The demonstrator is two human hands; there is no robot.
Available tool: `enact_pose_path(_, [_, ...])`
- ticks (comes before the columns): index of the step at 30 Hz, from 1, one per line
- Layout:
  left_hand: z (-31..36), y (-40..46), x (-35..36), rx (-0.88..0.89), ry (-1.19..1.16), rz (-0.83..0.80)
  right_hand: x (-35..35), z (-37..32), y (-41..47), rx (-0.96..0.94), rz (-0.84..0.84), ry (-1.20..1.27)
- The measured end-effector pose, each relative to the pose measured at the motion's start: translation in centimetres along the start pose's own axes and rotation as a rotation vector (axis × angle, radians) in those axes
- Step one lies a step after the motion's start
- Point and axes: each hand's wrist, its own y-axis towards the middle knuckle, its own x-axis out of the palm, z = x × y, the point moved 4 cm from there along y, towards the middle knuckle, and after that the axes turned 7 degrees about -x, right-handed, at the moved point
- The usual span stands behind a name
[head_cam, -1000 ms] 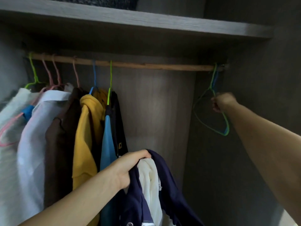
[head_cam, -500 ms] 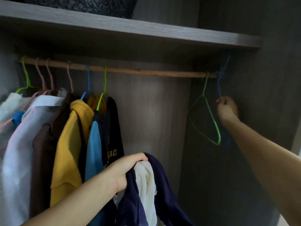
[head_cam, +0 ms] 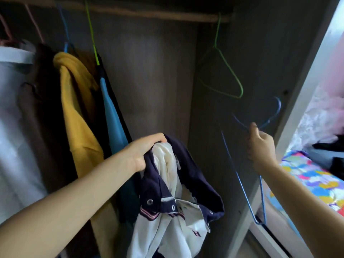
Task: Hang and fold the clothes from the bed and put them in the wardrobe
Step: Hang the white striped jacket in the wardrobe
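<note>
The fingers of the left hand (head_cam: pixel 143 152) are curled tight round a bunched navy and white shirt (head_cam: pixel 173 192), gripping it near the top so that the rest hangs down below the fist, with its striped collar and snap buttons showing lower down. The fingers of the right hand (head_cam: pixel 260 146) are closed round the neck of a blue wire hanger (head_cam: pixel 242 183); its hook curves up above the knuckles and its thin triangular frame slopes down past the wrist toward the lower edge of the wardrobe opening. This hanger is off the rail and held in the air in front of the wardrobe's right inner wall (head_cam: pixel 260 53). Both forearms reach in from the bottom of the view, the left from the lower left, the right from the lower right. Above the right hand an empty green wire hanger (head_cam: pixel 240 86) hangs from the wooden rail (head_cam: pixel 167 14) close to the wall. On the left part of the rail hang several garments side by side: a yellow top (head_cam: pixel 78 112), a blue garment (head_cam: pixel 113 116) on a green hanger just beside it, a dark brown one (head_cam: pixel 41 101) and a pale grey-white one (head_cam: pixel 13 112) at the far left. The shirt in the left hand hangs in front of the bare back panel (head_cam: pixel 149 71), just beside the blue garment. Outside the wardrobe on the right lies a bed (head_cam: pixel 312 175) with a bright patterned cover, some dark clothes (head_cam: pixel 331 151) on it.
</note>
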Motion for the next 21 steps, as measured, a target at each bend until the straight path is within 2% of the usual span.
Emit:
enact_pose_path(3, [-1.5,0.1,-0.2,-0.043,0.019,-0.002,-3.2,-0.4,-3.9,0.029,0.06,0.091])
enact_pose_path(6, [-2.4,-0.1,-0.3,-0.077,0.037,-0.017,-4.8,-2.4,-7.8,0.026,0.045,0.513])
enact_pose_path(9, [-2.6,-0.7,0.3,-0.074,0.082,-0.062,-4.0,-6.0,-9.5,0.019,-0.073,0.85])
enact_pose_path(12, [-2.3,-1.9,1.7,-0.092,0.159,-0.159,-2.0,-9.1,-10.4,0.019,-0.212,0.987])
enact_pose_path(16, [0.2,-3.6,2.1,-0.037,0.191,-0.245,0.8,-7.7,-13.9,-0.042,-0.393,0.826])
enact_pose_path(19, [3.3,-3.8,-0.7,0.042,0.122,-0.197,0.7,-4.9,-15.7,-0.071,-0.678,0.502])
enact_pose_path(21, [4.1,-3.7,-2.5,0.011,0.138,-0.213,-0.4,-4.6,-16.2,-0.073,-0.87,0.265])
